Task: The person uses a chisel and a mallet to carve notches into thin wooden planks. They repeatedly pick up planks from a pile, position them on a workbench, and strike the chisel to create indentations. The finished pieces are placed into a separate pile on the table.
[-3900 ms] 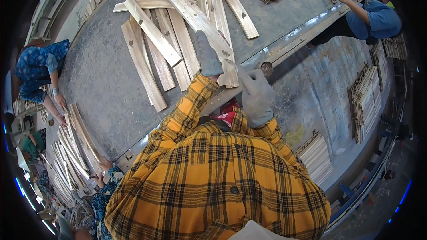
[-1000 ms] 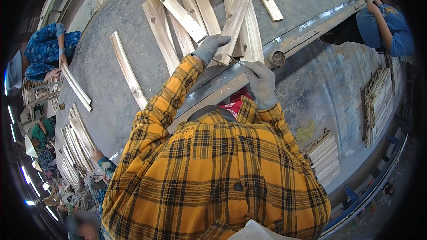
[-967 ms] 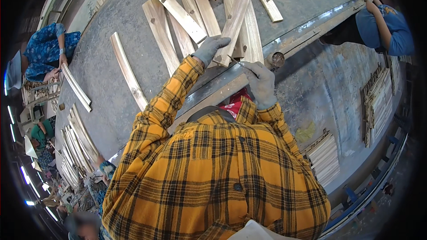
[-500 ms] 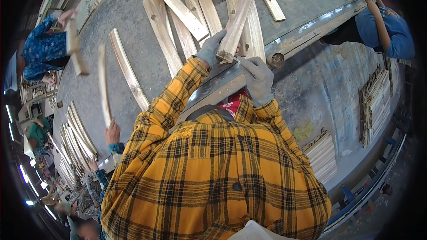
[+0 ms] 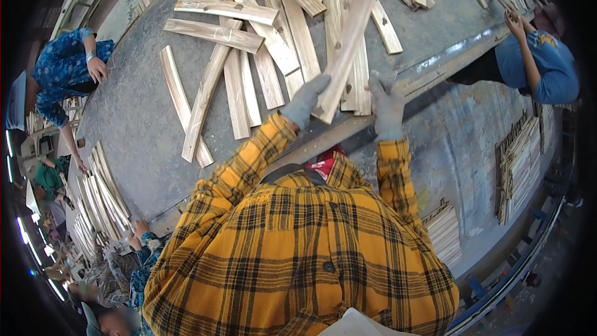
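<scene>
My gloved left hand (image 5: 306, 101) is closed around the near part of a long wooden slat (image 5: 349, 50). The slat slants up and away over other slats on the metal-topped table. To its right, my gloved right hand (image 5: 388, 109) is raised near the table edge, apart from the slat. Its fingers are bent and a little blurred. A thin, faint thing seems to stick out at the fingertips, too unclear to name. Several loose slats (image 5: 301, 37) lie crossed beyond my hands. Another slat (image 5: 208, 99) rests across a curved one on the left.
On the left a co-worker in a blue patterned shirt (image 5: 59, 65) reaches over the table (image 5: 134, 118). Another, in a blue shirt (image 5: 541, 62), stands at the far right edge. Bundled slats (image 5: 102, 196) lie at the left; stacked slats (image 5: 519, 165) stand at the right.
My right hand has moved off the slat's near end, to the right. The slat's near end has shifted nearer me. Extra slats now lie on the left pile; the co-workers' slats have left their hands.
</scene>
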`<state>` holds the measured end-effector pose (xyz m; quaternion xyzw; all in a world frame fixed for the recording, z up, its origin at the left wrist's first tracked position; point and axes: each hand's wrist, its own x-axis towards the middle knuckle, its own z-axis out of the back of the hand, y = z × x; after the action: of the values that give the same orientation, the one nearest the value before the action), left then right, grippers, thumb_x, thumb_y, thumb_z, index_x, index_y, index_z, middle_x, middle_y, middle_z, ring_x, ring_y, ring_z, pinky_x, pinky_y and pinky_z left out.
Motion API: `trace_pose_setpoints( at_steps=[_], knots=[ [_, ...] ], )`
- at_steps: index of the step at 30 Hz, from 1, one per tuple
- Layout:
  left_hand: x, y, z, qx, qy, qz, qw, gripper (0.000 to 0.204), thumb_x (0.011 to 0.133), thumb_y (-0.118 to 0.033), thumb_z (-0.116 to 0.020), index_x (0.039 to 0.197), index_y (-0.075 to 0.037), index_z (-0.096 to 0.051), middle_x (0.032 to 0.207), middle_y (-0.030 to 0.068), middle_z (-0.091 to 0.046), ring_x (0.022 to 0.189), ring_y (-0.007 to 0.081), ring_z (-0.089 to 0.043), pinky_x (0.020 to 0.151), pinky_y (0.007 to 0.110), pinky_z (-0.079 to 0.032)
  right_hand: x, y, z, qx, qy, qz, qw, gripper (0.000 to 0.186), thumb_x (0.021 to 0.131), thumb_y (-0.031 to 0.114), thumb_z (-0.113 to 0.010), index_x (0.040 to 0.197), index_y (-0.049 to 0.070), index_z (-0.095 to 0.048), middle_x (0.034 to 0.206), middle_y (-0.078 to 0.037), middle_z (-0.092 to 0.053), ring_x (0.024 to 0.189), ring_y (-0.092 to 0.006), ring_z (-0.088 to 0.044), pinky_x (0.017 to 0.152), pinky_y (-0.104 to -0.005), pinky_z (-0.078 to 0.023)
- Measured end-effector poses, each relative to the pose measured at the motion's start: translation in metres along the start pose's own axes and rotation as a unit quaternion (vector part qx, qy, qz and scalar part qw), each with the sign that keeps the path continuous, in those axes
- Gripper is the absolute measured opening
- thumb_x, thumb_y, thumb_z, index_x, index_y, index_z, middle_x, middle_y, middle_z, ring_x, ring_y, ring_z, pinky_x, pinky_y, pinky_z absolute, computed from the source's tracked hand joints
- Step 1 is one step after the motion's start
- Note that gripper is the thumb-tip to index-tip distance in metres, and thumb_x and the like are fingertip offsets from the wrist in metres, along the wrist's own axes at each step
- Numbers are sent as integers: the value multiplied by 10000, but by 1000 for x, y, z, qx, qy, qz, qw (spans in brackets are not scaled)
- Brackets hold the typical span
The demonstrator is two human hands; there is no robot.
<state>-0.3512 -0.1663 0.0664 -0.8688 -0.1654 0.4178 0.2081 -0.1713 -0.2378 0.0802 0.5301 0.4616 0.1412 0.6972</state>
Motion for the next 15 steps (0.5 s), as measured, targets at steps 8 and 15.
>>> trace_pose_setpoints(
  at_steps=[8, 15],
  knots=[
    [13, -23, -42, 9, 38, -90, 995, 426, 977, -277, -555, 1269, 29, -512, 1054, 97, -656, 889, 156, -665, 745, 274, -560, 87, 45, -9, 99, 159, -80, 979, 409, 908, 107, -638, 1283, 7, -510, 674, 43, -515, 439, -20, -357, 397, -168, -249],
    [27, -59, -37, 317, -102, -141, 932, 665, 890, -501, -613, 1318, -9, -482, 986, 142, -655, 846, 240, -648, 766, 331, -520, 143, 108, -21, 150, 140, -43, 978, 141, 863, 119, -691, 960, 39, -627, 651, 47, -522, 440, -29, -404, 386, -190, -277]
  ],
)
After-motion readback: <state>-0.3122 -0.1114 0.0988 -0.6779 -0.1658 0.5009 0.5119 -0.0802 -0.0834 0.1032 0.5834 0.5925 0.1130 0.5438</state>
